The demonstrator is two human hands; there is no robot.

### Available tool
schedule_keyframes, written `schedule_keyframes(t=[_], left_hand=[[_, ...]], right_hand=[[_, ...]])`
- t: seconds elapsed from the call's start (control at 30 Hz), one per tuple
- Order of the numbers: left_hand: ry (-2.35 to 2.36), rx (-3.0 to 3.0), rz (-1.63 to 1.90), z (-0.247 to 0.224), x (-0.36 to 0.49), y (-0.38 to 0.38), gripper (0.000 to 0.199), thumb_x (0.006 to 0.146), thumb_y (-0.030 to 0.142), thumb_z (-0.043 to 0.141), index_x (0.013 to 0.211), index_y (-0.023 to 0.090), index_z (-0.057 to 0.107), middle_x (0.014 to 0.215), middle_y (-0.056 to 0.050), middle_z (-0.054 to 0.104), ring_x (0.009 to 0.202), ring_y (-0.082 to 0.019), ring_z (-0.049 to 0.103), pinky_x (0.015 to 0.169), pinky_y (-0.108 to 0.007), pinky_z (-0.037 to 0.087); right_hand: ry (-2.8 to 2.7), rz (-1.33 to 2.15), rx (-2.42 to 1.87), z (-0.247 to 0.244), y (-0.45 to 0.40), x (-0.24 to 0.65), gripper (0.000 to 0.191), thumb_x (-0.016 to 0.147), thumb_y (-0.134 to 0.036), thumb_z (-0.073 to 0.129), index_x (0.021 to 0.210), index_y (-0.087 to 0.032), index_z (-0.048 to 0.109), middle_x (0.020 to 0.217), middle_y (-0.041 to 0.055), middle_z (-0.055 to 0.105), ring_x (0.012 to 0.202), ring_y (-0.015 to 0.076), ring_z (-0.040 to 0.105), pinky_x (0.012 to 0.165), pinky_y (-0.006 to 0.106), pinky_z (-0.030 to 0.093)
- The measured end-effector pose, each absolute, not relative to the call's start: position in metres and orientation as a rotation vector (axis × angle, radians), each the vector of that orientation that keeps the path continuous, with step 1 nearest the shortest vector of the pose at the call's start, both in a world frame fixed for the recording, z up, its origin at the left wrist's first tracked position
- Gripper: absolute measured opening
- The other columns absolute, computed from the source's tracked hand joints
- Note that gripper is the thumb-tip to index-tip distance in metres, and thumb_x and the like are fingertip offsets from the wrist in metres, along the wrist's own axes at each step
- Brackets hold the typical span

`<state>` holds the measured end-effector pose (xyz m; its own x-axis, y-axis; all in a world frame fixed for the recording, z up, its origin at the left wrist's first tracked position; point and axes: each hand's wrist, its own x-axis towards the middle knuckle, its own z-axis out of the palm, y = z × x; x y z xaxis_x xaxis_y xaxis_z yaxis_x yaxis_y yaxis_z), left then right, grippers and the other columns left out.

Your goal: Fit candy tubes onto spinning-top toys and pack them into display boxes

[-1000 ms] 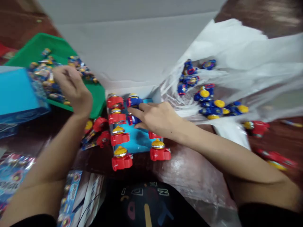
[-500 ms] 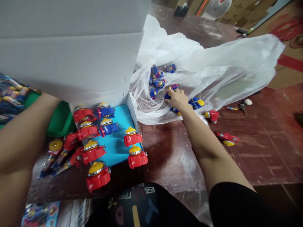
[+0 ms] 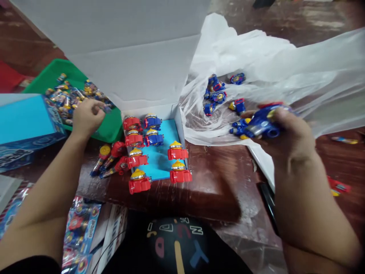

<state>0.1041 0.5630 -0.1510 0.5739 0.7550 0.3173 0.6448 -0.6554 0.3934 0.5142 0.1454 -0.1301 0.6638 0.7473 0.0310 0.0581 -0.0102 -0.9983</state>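
Observation:
My right hand (image 3: 293,133) is closed round a blue toy (image 3: 264,121) with a red edge, raised over the right part of a clear plastic bag (image 3: 205,131). Several blue toys (image 3: 218,97) lie on the bag. My left hand (image 3: 89,116) is over a green basket (image 3: 111,123) of small wrapped pieces; its fingers are curled by a small dark piece (image 3: 107,109). Between my hands an open white box (image 3: 182,123) with a light-blue bottom holds red toys (image 3: 178,152) and two blue toys (image 3: 154,137), all with domed tops.
A blue box (image 3: 25,121) stands at the left. Red toys with wrapped sticks (image 3: 104,152) lie beside the white box. Blister packs (image 3: 81,224) are at the lower left. A dark object (image 3: 268,201) and a red toy (image 3: 338,185) lie at the right.
My right hand has lifted a blue toy from the bag and come nearer the camera. My left hand has come into view over the green basket. The view has shifted left.

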Motion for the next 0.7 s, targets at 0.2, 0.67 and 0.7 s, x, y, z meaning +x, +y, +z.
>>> schedule_keyframes(t=[0.2, 0.67, 0.7], left_hand=[[1.147, 2.504, 0.652, -0.122, 0.107, 0.48, 0.024, 0.092, 0.04, 0.068, 0.109, 0.023, 0.067, 0.104, -0.005, 0.076, 0.087, -0.022, 0.069, 0.077, -0.037, 0.056], [0.824, 2.891, 0.192, -0.165, 0.112, 0.463, 0.017, 0.093, 0.018, 0.059, 0.089, 0.017, 0.076, 0.148, -0.01, 0.063, 0.152, -0.037, 0.037, 0.131, -0.067, 0.019], [0.801, 2.929, 0.124, -0.168, 0.113, 0.461, 0.017, 0.092, 0.019, 0.06, 0.092, 0.017, 0.077, 0.155, -0.007, 0.059, 0.159, -0.037, 0.028, 0.133, -0.068, 0.01]], right_hand=[[-1.332, 0.594, -1.349, -0.084, 0.195, 0.415, 0.049, 0.084, -0.031, 0.086, 0.127, -0.032, 0.061, 0.133, 0.0057, 0.074, 0.107, 0.0228, 0.075, 0.081, 0.036, 0.066], [-1.17, 0.472, -1.715, -0.106, 0.184, 0.416, 0.032, 0.083, -0.043, 0.081, 0.114, -0.043, 0.072, 0.116, 0.0064, 0.072, 0.094, 0.0345, 0.07, 0.072, 0.058, 0.058], [-1.184, 0.478, -1.697, -0.108, 0.186, 0.416, 0.033, 0.086, -0.043, 0.079, 0.117, -0.043, 0.071, 0.119, 0.0067, 0.071, 0.09, 0.0328, 0.07, 0.067, 0.055, 0.058]])
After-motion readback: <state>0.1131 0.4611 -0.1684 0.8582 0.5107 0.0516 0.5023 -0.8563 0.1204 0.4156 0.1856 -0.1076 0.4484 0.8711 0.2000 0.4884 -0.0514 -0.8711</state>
